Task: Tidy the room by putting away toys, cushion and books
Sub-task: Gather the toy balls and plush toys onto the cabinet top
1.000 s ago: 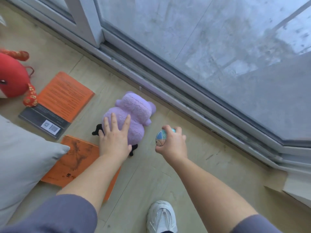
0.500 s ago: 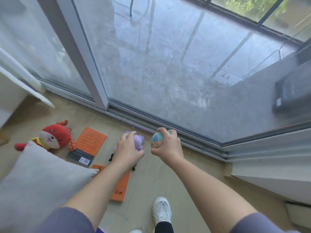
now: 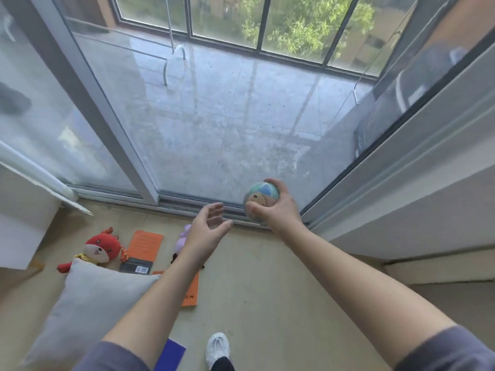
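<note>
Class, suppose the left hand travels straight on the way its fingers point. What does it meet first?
Probably the sliding glass door, low near its track; nothing shows between it and the left hand. The ball in the right hand lies off to the side.

A sliding glass door (image 3: pixel 112 124) with a pale grey frame stands ahead, and the light wooden floor (image 3: pixel 267 290) runs up to its track. Beyond the door lies a grey tiled balcony (image 3: pixel 241 124), closed by a dark-barred window (image 3: pixel 259 22) with sunlit green trees (image 3: pixel 308 25) behind it. Left of the door stands white furniture (image 3: pixel 24 223).
</note>
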`<state>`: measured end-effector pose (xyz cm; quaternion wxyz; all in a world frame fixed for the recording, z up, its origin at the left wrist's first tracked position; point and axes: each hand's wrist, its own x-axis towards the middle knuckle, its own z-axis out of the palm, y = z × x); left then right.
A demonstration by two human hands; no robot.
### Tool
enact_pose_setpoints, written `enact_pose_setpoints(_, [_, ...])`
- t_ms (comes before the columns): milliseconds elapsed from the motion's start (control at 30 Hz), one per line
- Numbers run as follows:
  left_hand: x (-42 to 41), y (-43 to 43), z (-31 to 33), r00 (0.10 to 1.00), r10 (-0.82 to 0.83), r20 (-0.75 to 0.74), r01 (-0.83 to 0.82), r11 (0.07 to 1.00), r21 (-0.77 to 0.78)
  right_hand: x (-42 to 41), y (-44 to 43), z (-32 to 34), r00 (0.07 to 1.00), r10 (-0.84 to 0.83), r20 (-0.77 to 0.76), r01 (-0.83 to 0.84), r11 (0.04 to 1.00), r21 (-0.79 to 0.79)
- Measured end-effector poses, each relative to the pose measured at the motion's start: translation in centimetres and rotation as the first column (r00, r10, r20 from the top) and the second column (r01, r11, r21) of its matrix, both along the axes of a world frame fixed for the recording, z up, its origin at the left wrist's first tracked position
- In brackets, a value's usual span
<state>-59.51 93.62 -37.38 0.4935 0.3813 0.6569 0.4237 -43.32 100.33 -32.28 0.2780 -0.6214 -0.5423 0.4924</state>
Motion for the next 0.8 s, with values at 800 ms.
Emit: enact_pose_setpoints(800, [44.9,-12.4,13.4,0.775,-0.632,0.016,0.605,0.749,0.272,45.5,-23.5,8.8,0.729,-0.344,-0.592,0.307,0.937,-0.166])
